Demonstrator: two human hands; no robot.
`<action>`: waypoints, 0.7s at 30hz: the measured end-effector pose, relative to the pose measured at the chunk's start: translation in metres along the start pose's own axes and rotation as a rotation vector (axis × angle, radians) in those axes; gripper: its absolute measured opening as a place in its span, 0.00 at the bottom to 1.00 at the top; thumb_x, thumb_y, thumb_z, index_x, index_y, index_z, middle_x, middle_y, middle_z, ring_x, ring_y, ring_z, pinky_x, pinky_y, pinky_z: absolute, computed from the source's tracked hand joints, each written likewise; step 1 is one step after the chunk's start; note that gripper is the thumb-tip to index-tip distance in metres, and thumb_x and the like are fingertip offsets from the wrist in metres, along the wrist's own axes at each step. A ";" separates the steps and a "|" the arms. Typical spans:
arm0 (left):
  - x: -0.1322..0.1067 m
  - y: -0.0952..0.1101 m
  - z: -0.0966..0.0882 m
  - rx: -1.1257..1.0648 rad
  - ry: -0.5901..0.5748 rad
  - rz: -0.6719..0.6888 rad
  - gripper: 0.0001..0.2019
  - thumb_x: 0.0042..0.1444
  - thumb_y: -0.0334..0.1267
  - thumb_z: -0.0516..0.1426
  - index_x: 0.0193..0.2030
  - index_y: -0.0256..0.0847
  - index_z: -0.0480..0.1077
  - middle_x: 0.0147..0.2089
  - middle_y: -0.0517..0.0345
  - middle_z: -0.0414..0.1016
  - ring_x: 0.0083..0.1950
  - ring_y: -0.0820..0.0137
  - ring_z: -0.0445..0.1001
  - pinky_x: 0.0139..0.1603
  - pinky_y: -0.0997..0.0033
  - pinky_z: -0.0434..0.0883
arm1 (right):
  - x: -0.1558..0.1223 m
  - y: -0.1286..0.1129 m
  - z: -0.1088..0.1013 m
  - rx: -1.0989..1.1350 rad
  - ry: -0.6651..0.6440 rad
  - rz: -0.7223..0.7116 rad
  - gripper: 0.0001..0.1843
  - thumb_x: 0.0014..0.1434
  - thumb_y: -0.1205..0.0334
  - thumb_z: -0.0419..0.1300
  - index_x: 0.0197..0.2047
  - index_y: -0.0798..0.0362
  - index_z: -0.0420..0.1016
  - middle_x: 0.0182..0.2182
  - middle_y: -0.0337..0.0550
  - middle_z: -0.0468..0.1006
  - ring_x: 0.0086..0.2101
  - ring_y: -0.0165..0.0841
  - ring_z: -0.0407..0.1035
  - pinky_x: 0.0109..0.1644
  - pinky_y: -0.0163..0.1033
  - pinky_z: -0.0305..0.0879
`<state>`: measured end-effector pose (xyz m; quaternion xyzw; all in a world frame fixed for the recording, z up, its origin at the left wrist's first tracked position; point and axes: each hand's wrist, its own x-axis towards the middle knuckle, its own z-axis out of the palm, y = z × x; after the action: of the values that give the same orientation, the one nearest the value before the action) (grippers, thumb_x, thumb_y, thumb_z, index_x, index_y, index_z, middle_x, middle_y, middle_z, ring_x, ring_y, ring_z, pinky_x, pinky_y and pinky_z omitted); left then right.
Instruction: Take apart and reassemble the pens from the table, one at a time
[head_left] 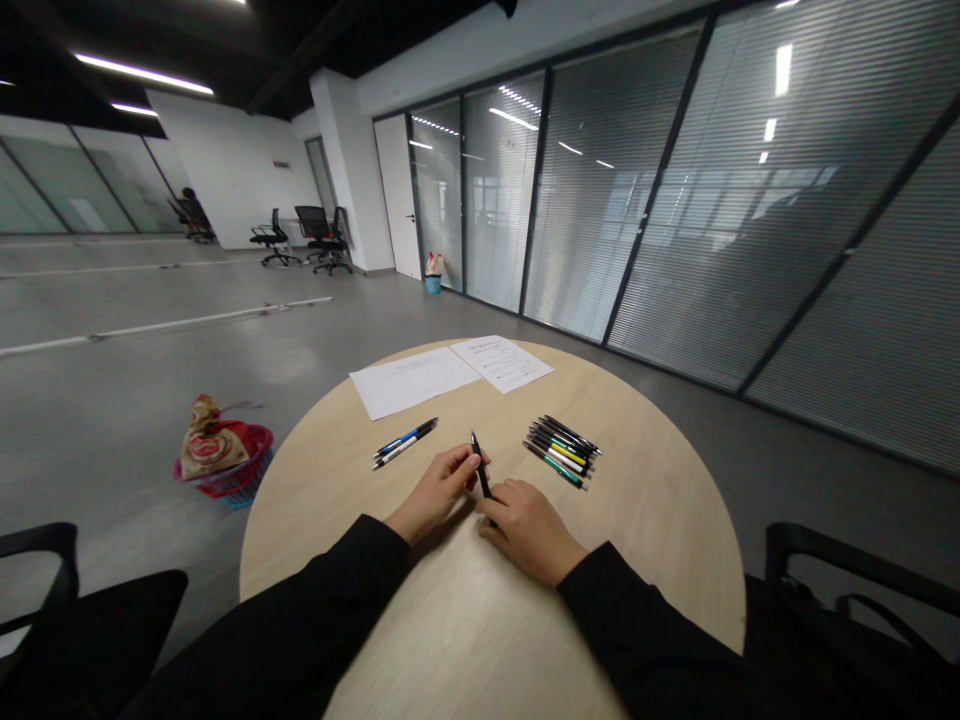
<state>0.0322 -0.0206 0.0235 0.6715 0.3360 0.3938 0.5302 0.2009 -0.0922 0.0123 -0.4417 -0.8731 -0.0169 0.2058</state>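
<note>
A black pen (481, 474) is held between my two hands over the middle of the round wooden table (660, 540). Its tip points away from me. My left hand (445, 484) pinches the upper part of the pen between thumb and fingers. Around the lower end, near the table, my right hand (523, 520) has its fingers closed; that end is partly hidden. To the right lies a row of several pens (562, 450), mostly black, with green, yellow and white ones among them. A small group of pens (406, 443), blue and white with black, rests to the left.
Two printed paper sheets (416, 380) lie at the table's far edge. On the floor at left stands a pink and blue basket (255, 460) with a bag in it. Black chairs (862, 570) flank the table. Glass partitions (577, 200) with blinds run along the right.
</note>
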 end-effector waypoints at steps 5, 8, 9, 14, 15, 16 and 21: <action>0.000 0.001 0.000 0.004 0.000 0.005 0.21 0.61 0.55 0.57 0.39 0.35 0.72 0.29 0.60 0.66 0.29 0.73 0.62 0.32 0.73 0.60 | 0.000 -0.001 0.000 -0.009 0.007 0.001 0.04 0.61 0.66 0.63 0.41 0.53 0.74 0.39 0.45 0.75 0.42 0.38 0.67 0.44 0.41 0.61; 0.000 0.000 -0.001 0.017 -0.003 0.006 0.21 0.61 0.55 0.57 0.38 0.35 0.72 0.30 0.60 0.67 0.30 0.73 0.62 0.32 0.73 0.60 | -0.001 0.000 0.001 0.003 -0.001 0.001 0.06 0.62 0.66 0.63 0.44 0.52 0.75 0.38 0.44 0.75 0.41 0.37 0.67 0.44 0.41 0.61; 0.000 0.000 -0.001 0.025 -0.007 0.003 0.21 0.61 0.55 0.57 0.38 0.35 0.72 0.29 0.60 0.67 0.30 0.73 0.62 0.32 0.73 0.60 | -0.001 0.000 0.001 0.007 -0.009 0.005 0.07 0.61 0.66 0.64 0.44 0.52 0.75 0.38 0.44 0.76 0.41 0.37 0.68 0.44 0.41 0.61; 0.001 -0.007 -0.004 0.043 -0.008 -0.016 0.21 0.61 0.56 0.56 0.37 0.36 0.71 0.28 0.61 0.64 0.29 0.73 0.61 0.30 0.73 0.59 | -0.003 0.000 0.003 0.040 -0.032 0.026 0.10 0.61 0.64 0.65 0.46 0.52 0.75 0.38 0.44 0.76 0.42 0.38 0.69 0.46 0.41 0.61; 0.001 -0.008 -0.004 0.037 0.009 -0.016 0.21 0.61 0.56 0.56 0.37 0.36 0.71 0.28 0.61 0.65 0.29 0.73 0.61 0.30 0.74 0.59 | -0.003 0.000 0.003 0.059 -0.026 0.032 0.12 0.60 0.64 0.65 0.48 0.52 0.75 0.39 0.45 0.76 0.42 0.38 0.69 0.47 0.42 0.62; 0.001 -0.008 -0.004 0.029 0.030 -0.017 0.21 0.61 0.55 0.56 0.38 0.36 0.71 0.29 0.61 0.65 0.29 0.73 0.61 0.30 0.74 0.59 | -0.003 -0.001 0.002 0.084 -0.018 0.039 0.13 0.60 0.63 0.65 0.49 0.52 0.74 0.40 0.45 0.76 0.43 0.39 0.68 0.47 0.42 0.62; 0.000 -0.006 -0.003 -0.024 0.092 -0.029 0.20 0.60 0.53 0.57 0.39 0.35 0.73 0.29 0.61 0.66 0.29 0.74 0.61 0.30 0.74 0.59 | -0.004 0.002 0.003 0.285 0.117 0.083 0.13 0.65 0.64 0.58 0.53 0.52 0.72 0.43 0.47 0.75 0.45 0.39 0.69 0.51 0.42 0.65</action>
<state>0.0297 -0.0182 0.0175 0.6412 0.3649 0.4205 0.5281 0.2032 -0.0939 0.0075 -0.4419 -0.8342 0.0901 0.3173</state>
